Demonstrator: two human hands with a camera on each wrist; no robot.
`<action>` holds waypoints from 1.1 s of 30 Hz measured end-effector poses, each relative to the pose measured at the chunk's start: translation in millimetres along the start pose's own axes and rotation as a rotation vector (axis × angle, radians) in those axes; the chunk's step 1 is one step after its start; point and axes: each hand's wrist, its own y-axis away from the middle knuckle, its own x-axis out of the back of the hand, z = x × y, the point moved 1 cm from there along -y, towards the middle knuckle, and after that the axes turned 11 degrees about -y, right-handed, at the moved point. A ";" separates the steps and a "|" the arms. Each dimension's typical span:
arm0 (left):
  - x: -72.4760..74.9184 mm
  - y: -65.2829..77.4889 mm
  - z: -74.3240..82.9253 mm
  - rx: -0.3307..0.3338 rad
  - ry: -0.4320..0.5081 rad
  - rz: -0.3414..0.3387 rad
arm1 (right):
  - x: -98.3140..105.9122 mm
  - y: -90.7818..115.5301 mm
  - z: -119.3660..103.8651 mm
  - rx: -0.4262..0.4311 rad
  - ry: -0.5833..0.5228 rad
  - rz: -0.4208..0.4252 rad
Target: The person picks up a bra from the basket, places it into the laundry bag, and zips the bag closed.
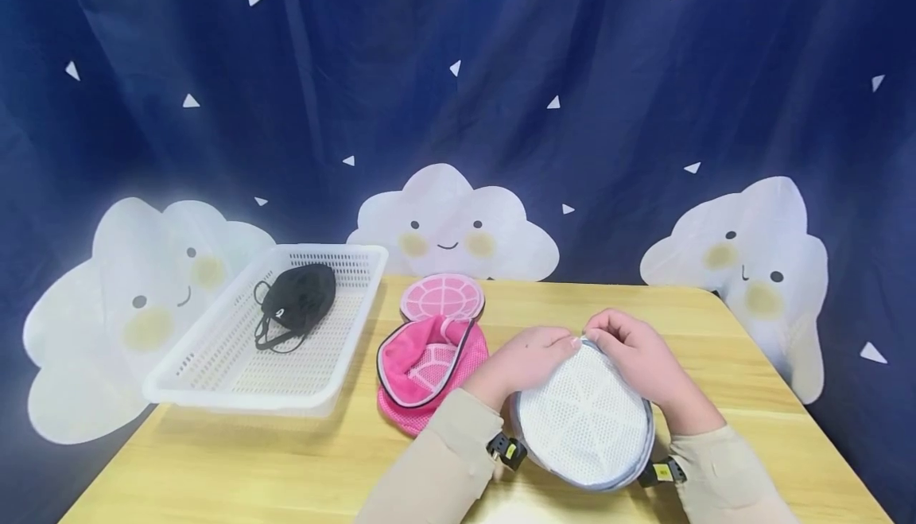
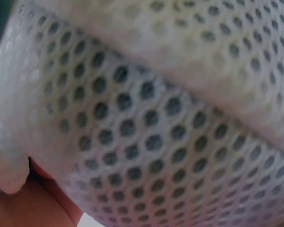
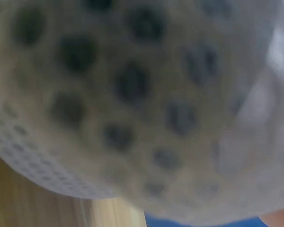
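A round white mesh laundry bag [image 1: 583,421] with a grey-blue edge stands tilted at the front of the table, its flat mesh face turned up. At its far rim my left hand [image 1: 533,357] pinches the edge with thumb and fingers. Just right of it, my right hand [image 1: 640,361] grips the same rim, thumb against the edge. White mesh [image 2: 156,127] fills most of the left wrist view, with part of a finger at lower left. In the right wrist view the bag's mesh [image 3: 118,104] is close and blurred. What lies inside the bag is hidden.
Left of my hands sits a pink mesh laundry bag [image 1: 401,409], its round lid [image 1: 442,298] folded back. A white plastic basket [image 1: 236,401] at the left holds a black fabric item with thin straps [image 1: 300,299]. Behind the wooden table [image 1: 286,460] hangs a blue curtain [image 1: 458,110].
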 end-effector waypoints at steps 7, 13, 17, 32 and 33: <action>-1.8 -1.2 -3.2 0.001 -0.031 0.026 | -2.3 0.6 1.4 -0.010 0.021 -0.003; -0.6 -2.8 -5.1 -0.010 -0.025 0.042 | -2.5 0.5 -0.6 0.008 0.029 0.000; -0.8 -3.6 -5.5 0.000 -0.011 0.046 | -2.4 0.2 0.5 0.026 0.037 0.006; 2.5 -2.2 -10.3 0.055 -0.018 0.080 | -4.0 2.5 -1.6 0.004 0.060 0.049; 3.5 -2.3 -10.8 0.056 -0.016 0.082 | -3.8 2.5 -2.8 0.001 0.056 0.052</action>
